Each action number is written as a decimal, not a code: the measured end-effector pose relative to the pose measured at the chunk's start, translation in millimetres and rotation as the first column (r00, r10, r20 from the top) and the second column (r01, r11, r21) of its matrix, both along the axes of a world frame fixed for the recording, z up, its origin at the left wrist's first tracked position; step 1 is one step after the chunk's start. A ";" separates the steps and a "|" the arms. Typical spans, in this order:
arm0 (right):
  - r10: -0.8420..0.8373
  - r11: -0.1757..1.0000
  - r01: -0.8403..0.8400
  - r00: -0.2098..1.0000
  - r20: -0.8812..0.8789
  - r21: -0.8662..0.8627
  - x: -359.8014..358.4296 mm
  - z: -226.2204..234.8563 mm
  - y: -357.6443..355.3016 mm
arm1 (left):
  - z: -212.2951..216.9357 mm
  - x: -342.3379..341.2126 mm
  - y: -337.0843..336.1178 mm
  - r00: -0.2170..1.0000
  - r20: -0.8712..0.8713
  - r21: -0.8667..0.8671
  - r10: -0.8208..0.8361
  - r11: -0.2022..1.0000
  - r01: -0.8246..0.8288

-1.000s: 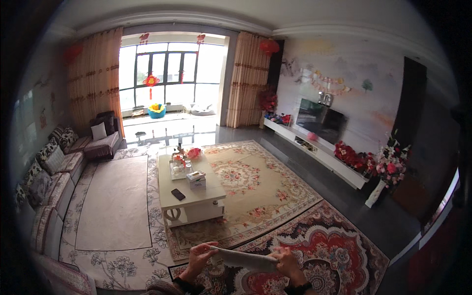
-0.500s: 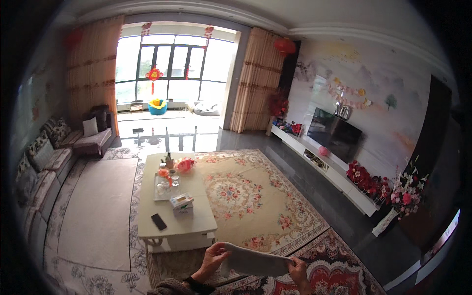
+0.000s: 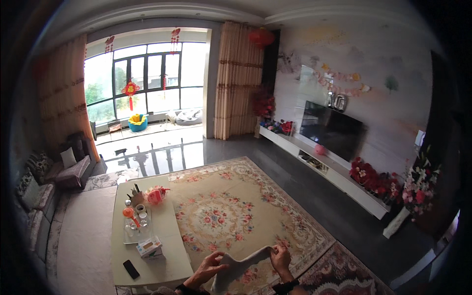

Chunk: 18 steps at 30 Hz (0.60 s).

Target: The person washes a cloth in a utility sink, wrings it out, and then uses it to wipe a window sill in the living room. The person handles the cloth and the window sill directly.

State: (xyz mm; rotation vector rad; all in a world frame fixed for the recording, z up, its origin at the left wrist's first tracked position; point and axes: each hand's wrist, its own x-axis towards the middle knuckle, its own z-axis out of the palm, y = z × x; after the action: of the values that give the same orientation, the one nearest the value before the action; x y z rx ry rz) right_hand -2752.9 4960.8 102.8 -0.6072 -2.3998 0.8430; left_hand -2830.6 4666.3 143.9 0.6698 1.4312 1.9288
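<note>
The person holds a pale grey cloth [image 3: 240, 266] stretched between both hands low in the view, its long axis running roughly left to right and rising a little toward the right hand. The left hand [image 3: 209, 270] pinches the lower left end, where the fabric sags below it, and the right hand [image 3: 280, 258] grips the higher right end. Just left of the left hand stands a cream coffee table [image 3: 167, 255], while a floral rug [image 3: 236, 216] lies beyond both hands.

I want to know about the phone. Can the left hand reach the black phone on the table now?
Probably not at once. The left hand grips a pale cloth together with the right hand. The phone lies uncovered near the table edge, apart from the hand.
</note>
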 end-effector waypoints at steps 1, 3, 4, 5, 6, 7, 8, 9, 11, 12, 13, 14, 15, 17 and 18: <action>0.014 0.999 -0.009 0.986 -0.166 0.031 -33.0 2.3 7.2 | 2.1 -18.2 11.7 1.000 0.007 0.022 0.001 1.000 -0.001; -0.044 0.932 -0.090 0.933 -0.357 -0.352 -92.2 -0.3 16.9 | 5.1 -54.0 28.3 1.000 0.028 -0.002 0.014 1.000 -0.014; -0.115 0.798 -0.231 0.848 -0.517 -0.556 -123.9 -5.6 18.9 | 6.4 -73.5 37.0 0.998 0.057 -0.050 0.025 0.999 -0.022; -0.206 0.718 -0.345 0.723 -0.659 -0.604 -152.1 -14.1 23.3 | 6.5 -90.6 47.0 0.998 0.061 0.023 0.013 1.000 -0.015; -0.199 0.785 -0.179 0.833 -0.515 -0.593 -181.1 -24.4 28.2 | 5.8 -109.8 59.0 0.999 0.036 0.006 -0.014 1.000 0.014; -0.160 0.857 -0.085 0.895 -0.417 -0.509 -213.3 -36.5 31.4 | 4.5 -130.5 69.6 0.999 0.008 -0.008 -0.048 0.999 0.049; -0.159 0.888 0.004 0.941 -0.298 -0.461 -241.1 -50.4 33.3 | 1.9 -151.9 79.7 0.996 -0.019 -0.028 -0.086 0.996 0.086; 0.031 0.901 -0.130 0.971 -0.238 -0.415 -264.9 -64.9 34.4 | -3.2 -172.2 90.7 0.992 -0.051 -0.082 -0.111 0.991 0.107; 0.273 0.928 -0.273 0.961 -0.038 -0.253 -307.5 -87.8 38.9 | -15.8 -212.4 108.9 0.979 -0.092 -0.121 -0.181 0.978 0.170; 0.383 0.917 -0.374 0.923 0.046 -0.139 -325.8 -95.1 46.3 | -22.0 -237.8 119.5 0.969 -0.125 -0.167 -0.211 0.968 0.189; 0.462 0.887 -0.460 0.880 0.114 -0.048 -347.3 -97.3 53.4 | -25.3 -264.2 124.9 0.924 -0.257 -0.203 -0.283 0.951 0.234; 0.505 0.858 -0.514 0.848 0.162 0.016 -370.6 -94.6 61.9 | -26.8 -288.5 130.9 0.928 -0.240 -0.203 -0.286 0.949 0.240; 0.506 0.849 -0.524 0.842 0.190 0.062 -395.7 -88.4 72.8 | -26.0 -313.2 135.9 0.942 -0.182 -0.227 -0.282 0.944 0.239; 0.479 0.851 -0.512 0.848 0.225 0.119 -443.1 -73.4 99.7 | -20.6 -362.4 145.6 0.958 -0.111 -0.246 -0.266 0.941 0.233; 0.458 0.859 -0.494 0.859 0.231 0.136 -465.7 -65.3 116.6 | -16.1 -387.4 153.8 0.966 -0.074 -0.248 -0.247 0.943 0.222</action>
State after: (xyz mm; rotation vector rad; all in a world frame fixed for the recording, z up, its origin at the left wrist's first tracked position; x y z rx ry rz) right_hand -3218.6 5077.3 37.6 -0.0002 -2.8234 0.7561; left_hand -3217.9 4820.1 127.9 0.7971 1.5396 1.5297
